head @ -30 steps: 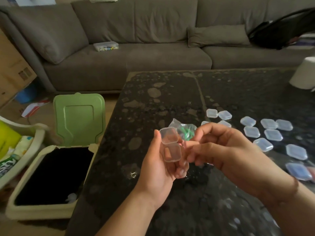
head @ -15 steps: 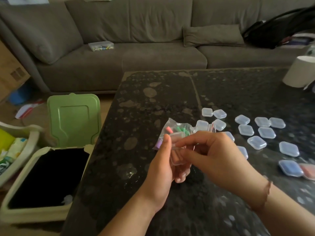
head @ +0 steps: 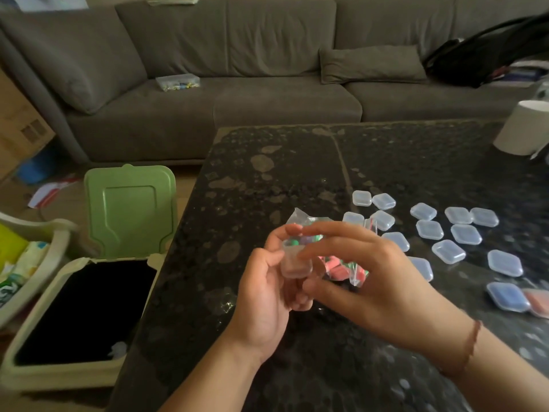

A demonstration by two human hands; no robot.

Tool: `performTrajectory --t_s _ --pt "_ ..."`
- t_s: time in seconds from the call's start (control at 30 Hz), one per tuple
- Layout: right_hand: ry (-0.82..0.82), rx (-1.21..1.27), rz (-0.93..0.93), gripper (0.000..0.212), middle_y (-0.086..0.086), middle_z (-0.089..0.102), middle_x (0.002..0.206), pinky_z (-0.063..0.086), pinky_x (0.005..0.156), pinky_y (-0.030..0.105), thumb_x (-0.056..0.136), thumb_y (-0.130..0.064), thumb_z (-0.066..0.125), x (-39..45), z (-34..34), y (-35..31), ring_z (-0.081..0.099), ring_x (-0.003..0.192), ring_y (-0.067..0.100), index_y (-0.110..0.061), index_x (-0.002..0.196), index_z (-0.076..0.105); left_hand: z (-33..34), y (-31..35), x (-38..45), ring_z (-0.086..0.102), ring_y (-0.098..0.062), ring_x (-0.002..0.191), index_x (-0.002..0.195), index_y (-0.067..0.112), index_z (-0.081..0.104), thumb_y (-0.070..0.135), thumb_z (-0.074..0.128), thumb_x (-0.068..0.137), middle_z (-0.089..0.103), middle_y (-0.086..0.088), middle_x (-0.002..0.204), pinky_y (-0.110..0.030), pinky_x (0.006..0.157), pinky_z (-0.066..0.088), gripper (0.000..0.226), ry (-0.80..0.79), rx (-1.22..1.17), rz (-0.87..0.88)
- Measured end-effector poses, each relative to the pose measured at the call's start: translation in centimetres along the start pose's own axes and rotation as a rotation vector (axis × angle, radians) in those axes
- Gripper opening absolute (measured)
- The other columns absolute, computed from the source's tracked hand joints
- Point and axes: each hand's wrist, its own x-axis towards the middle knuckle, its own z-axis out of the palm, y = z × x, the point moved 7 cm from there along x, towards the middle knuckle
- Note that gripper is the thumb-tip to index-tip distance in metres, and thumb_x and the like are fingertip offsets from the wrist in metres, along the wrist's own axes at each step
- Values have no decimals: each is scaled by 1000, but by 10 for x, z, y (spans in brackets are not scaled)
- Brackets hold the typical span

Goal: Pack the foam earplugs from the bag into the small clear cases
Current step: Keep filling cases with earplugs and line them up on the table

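My left hand (head: 264, 292) holds a small clear case (head: 294, 261) upright above the dark table (head: 267, 185), thumb and fingers curled round its sides. My right hand (head: 371, 281) reaches across from the right with its fingers stretched out; one fingertip touches the front of the case and the thumb lies just below it. The clear bag (head: 341, 269) of pink and green foam earplugs lies on the table behind my hands, partly hidden. Several empty clear cases (head: 459, 231) are scattered to the right. A blue-filled case (head: 508, 295) and a pink-filled case (head: 539, 303) lie at the right edge.
A bin (head: 20, 373) with its green lid (head: 127, 209) raised stands on the floor left of the table. A white cylinder (head: 523, 129) stands at the table's far right. The grey sofa (head: 267, 99) behind carries a clear box (head: 177, 82) and a black bag (head: 487, 58).
The case's raised lid has come down. My right hand went from pinching at the case to spread fingers over it. More of the bag shows to the lower right of my hands.
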Motion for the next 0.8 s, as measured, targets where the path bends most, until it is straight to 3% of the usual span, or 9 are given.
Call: performTrajectory --t_s 0.1,0.2,0.33,0.43,0.53,0.6,0.67,0.8 --pt "8 -133 -54 35 -23 60 123 55 87 36 73 -47 73 -1 2 -3 57 116 2 -38 106 64 3 2 -1 50 -16 71 115 29 56 32 48 78 62 -3 78 -31 58 31 38 -13 56 -1" --pt "74 -150 -103 22 -18 64 112 56 76 36 75 -38 72 -2 0 -6 63 102 8 -29 93 64 11 4 -4 50 -14 71 119 30 46 37 59 70 66 0 79 -30 59 32 51 -56 90 28" --pt "162 -299 -194 11 -9 67 101 53 66 34 79 -27 70 -10 -4 -16 65 86 15 -18 84 66 17 2 -7 48 -19 79 118 35 41 43 59 76 64 5 85 -42 69 35 47 -99 95 85" --pt "167 -442 -236 14 -7 67 99 51 65 37 79 -30 67 -20 -5 -23 65 87 17 -20 89 64 22 -4 -8 53 -20 88 113 49 43 44 61 82 63 5 95 -48 77 39 36 -146 127 76" --pt "126 -512 -234 29 -9 68 100 52 69 36 79 -35 67 -32 -14 -21 65 91 16 -23 106 65 33 -9 -10 61 -17 88 120 58 35 43 63 83 68 7 96 -35 76 49 48 -177 192 44" --pt "86 -540 -152 49 -11 69 102 54 74 32 81 -45 63 -39 -36 -5 63 93 14 -25 125 56 37 -11 -11 59 -21 73 130 49 27 41 62 83 69 2 91 -25 61 47 60 -179 272 71" --pt "58 -507 5 62 -16 67 107 52 80 30 82 -49 61 -51 -70 23 61 97 9 -31 139 43 37 -12 -10 57 -24 67 133 41 26 45 58 78 69 -4 90 -23 56 46 64 -167 363 137" --pt "101 -494 263 47 -18 64 109 48 83 29 79 -36 73 -84 -134 78 62 101 11 -36 124 62 32 -15 -7 51 -22 61 126 38 43 46 59 76 66 -8 85 -20 52 43 53 -120 395 164"
